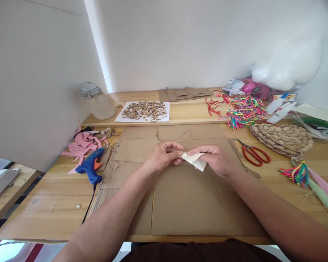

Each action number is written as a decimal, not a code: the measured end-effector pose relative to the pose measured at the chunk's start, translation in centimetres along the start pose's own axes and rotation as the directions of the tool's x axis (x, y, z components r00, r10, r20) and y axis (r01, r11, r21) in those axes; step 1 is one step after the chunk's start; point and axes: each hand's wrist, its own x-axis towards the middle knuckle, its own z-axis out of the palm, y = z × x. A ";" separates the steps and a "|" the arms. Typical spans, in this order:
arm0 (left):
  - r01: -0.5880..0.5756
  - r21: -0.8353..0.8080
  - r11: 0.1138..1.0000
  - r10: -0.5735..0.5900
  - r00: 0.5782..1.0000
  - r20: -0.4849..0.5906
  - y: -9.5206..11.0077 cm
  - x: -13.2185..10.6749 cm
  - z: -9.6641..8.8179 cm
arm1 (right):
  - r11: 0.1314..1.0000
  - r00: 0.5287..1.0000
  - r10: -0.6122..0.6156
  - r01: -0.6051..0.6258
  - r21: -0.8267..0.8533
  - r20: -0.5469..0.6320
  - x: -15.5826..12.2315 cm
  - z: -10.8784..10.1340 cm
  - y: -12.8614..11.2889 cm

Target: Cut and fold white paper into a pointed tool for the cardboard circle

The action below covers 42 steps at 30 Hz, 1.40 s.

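While our left hand (pixel 163 157) pinches the white scrap (pixel 198 162), our right hand (pixel 218 160) grips it too, above the cardboard (pixel 198 209)

Soft brightness, glaring white strip (pixel 96 43) at upper left, faint shadows, wide-angle stretching at edges
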 end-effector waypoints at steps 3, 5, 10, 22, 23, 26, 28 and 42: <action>-0.010 -0.008 1.000 0.010 1.000 -0.001 0.0 0.0 0.1 | 0.975 0.996 0.081 -0.085 0.205 0.030 0.2 0.3 0.0; -0.015 -0.009 1.000 0.015 1.000 -0.008 0.0 0.0 0.3 | 0.945 0.992 0.111 -0.123 0.303 0.057 0.2 0.5 -0.1; -0.131 0.066 0.989 0.134 0.990 -0.042 0.1 -0.2 0.8 | 0.866 0.977 0.170 -0.209 0.454 0.126 0.4 0.2 0.0; -0.366 0.195 0.910 0.402 0.895 -0.192 0.1 -0.6 1.4 | 0.808 0.968 0.098 -0.213 0.550 0.231 -0.3 0.6 -0.6; -0.351 0.169 0.921 0.381 0.902 -0.205 0.2 -0.6 1.3 | 0.852 0.981 0.013 -0.111 0.512 0.192 -0.5 0.4 -0.6; -0.300 0.042 0.953 0.302 0.925 -0.233 0.4 -0.4 1.1 | 0.933 0.955 -0.276 0.239 0.268 0.108 -1.0 0.0 -1.0; -0.265 -0.056 0.963 0.246 0.941 -0.231 0.4 -0.3 1.0 | 0.914 0.911 -0.403 0.405 -0.014 0.093 -1.4 0.0 -1.2; -0.320 0.017 0.947 0.315 0.920 -0.234 -0.1 -0.4 1.8 | 0.885 0.898 -0.401 0.328 -0.331 -0.180 -1.4 1.3 -0.2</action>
